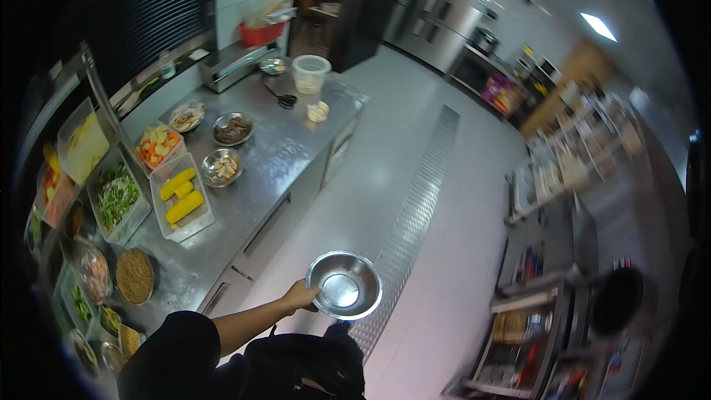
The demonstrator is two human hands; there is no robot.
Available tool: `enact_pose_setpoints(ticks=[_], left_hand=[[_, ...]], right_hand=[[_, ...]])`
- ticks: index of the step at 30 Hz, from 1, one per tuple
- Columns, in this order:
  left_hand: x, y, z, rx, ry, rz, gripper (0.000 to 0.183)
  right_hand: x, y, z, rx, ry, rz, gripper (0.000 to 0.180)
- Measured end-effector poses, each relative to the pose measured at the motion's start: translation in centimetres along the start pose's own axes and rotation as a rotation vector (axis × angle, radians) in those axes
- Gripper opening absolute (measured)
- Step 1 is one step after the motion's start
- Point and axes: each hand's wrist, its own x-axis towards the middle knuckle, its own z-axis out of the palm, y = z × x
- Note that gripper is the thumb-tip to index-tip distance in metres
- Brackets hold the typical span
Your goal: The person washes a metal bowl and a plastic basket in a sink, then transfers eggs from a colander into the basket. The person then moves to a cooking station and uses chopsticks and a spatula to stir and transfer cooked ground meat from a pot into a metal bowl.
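Note:
My left hand (pixel 300 295) grips the rim of a stainless steel bowl (pixel 344 285), thumb over the edge. The bowl looks empty and is held out in front of my body, above the floor. My right hand is out of view. To the left, a steel counter (pixel 266 178) carries a plastic container of corn cobs (pixel 182 194), a container of leafy greens (pixel 118 197), a container of cut vegetables (pixel 158 146) and small steel bowls of food, among them one of pale slices (pixel 222 168) and one of dark pieces (pixel 233 129).
A metal drain grate (pixel 416 211) runs along the floor. Shelving with containers (pixel 577 150) and an open-fronted steel cabinet (pixel 514 339) line the right side. A steel refrigerator (pixel 433 16) stands at the back. Drawer fronts (pixel 266 228) face the aisle under the left counter.

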Motion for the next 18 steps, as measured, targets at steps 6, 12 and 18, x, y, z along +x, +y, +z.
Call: enact_pose_setpoints(ticks=[6, 12, 18], left_hand=[[10.0, 6.3, -5.4, -0.377, 0.428, 0.061, 0.041], [18.3, 14.4, -11.1, -0.484, 0.839, 0.098, 0.035], [27.0, 19.4, -18.7, -0.569, 1.122, 0.226, 0.032]], right_hand=[[14.5, -13.4, 20.3, -0.877, -0.056, -0.050, 0.018], [22.8, -36.8, 51.9, -1.345, 0.032, -0.823, 0.014], [9.4, -43.9, 101.7, -1.022, -0.912, -1.275, 0.031]])
